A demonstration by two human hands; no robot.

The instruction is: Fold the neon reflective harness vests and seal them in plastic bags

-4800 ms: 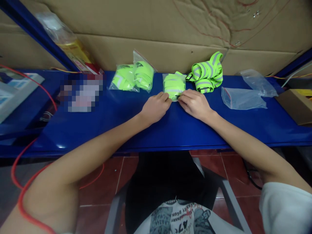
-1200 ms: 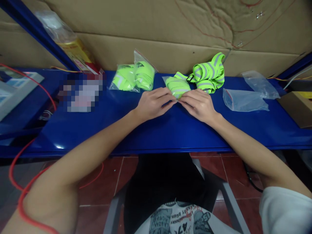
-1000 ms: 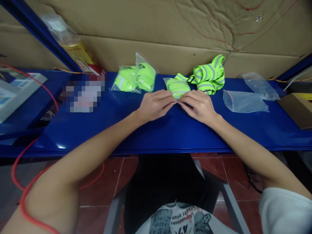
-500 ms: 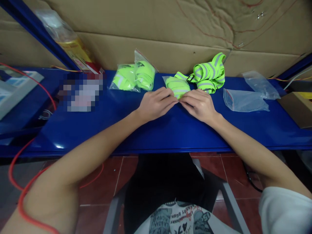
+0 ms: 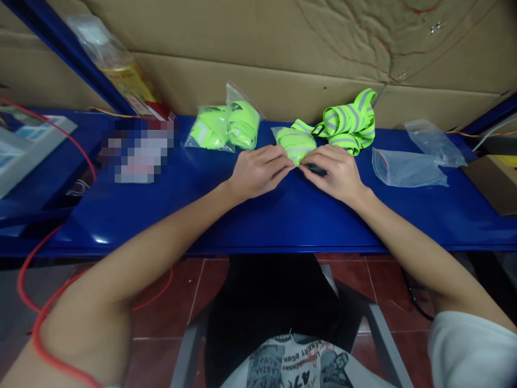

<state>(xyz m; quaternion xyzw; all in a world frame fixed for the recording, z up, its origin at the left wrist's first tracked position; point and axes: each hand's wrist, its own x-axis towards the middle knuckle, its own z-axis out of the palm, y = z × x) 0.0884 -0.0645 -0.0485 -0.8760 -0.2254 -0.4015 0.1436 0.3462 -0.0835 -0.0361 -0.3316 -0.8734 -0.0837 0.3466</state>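
Note:
My left hand [image 5: 258, 172] and my right hand [image 5: 337, 172] meet at the near edge of a clear plastic bag holding a folded neon-green reflective strap [image 5: 297, 144] on the blue table [image 5: 283, 215]. Both hands pinch the bag's near edge with fingers pressed together. Just behind it lies a loose bundle of neon-green reflective strap [image 5: 349, 121] with grey stripes and a dark buckle. Two filled bags of the same strap [image 5: 226, 125] lie to the left.
Two clear plastic bags [image 5: 407, 167] with nothing in them lie to the right, near a cardboard box [image 5: 495, 180] at the table's end. Cardboard sheets line the back wall. A blue post and a wrapped yellow packet [image 5: 121, 81] stand back left. A red cable [image 5: 36, 318] hangs at left.
Earlier the bagged strap lay flatter, with my fingers on its front. It now bulges, and my hands pinch its near edge, my right fingers slightly further right.

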